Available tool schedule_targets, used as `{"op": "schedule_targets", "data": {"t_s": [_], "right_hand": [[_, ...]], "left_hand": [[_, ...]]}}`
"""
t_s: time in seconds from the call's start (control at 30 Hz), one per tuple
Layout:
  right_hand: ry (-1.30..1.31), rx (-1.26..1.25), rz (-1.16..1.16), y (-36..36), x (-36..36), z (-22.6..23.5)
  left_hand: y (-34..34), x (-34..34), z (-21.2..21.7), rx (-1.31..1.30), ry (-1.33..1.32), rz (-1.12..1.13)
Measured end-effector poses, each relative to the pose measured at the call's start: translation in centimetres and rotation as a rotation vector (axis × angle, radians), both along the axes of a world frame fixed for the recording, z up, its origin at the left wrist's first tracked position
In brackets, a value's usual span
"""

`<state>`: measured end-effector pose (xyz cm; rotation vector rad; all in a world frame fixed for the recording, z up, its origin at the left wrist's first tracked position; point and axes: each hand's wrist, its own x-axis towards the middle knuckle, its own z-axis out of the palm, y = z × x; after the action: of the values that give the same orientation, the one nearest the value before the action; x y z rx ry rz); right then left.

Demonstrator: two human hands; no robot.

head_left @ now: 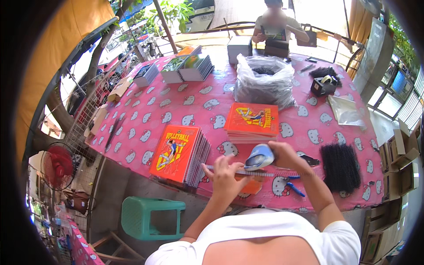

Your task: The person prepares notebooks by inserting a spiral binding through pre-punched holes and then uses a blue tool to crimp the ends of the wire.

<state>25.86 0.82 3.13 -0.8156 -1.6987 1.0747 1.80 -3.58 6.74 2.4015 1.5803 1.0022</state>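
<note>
My left hand [226,174] pinches a spiral-bound book [252,184] with an orange cover, held on edge above the near side of the table. A thin dark coil runs along the book's edge and reaches out to the right. My right hand [285,155] is closed around a rounded blue-and-white device [259,157], its oval end close to the book's edge. Whether the device touches the coil I cannot tell. To the left stands a stack of orange books [176,152]; another orange stack [252,121] lies just beyond my hands. Blue-handled pliers [295,187] lie to the right.
Black plastic coils [339,168] lie in a pile on the right of the pink tablecloth [150,106]. Beyond are a plastic bag of coils [265,86], a tape dispenser [324,86] and book stacks [187,68]. A person [278,28] sits opposite. A green stool [152,216] stands at left.
</note>
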Motion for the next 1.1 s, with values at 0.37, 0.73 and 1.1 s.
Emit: {"op": "schedule_targets", "data": {"t_s": [0.37, 0.73, 1.1], "right_hand": [[-0.145, 0.338, -0.098, 1.0, -2.2, -0.8], [0.24, -0.352, 0.143, 0.7, -5.0, 2.3], [-0.779, 0.149, -0.156, 4.7, -6.3, 0.2]], "left_hand": [[1.8, -2.2, -2.0, -0.026, -0.258, -0.029], [2.0, -5.8, -4.1, -0.456, -1.017, -0.099], [3.2, -8.2, -7.2, -0.533, -1.103, -0.225]]}}
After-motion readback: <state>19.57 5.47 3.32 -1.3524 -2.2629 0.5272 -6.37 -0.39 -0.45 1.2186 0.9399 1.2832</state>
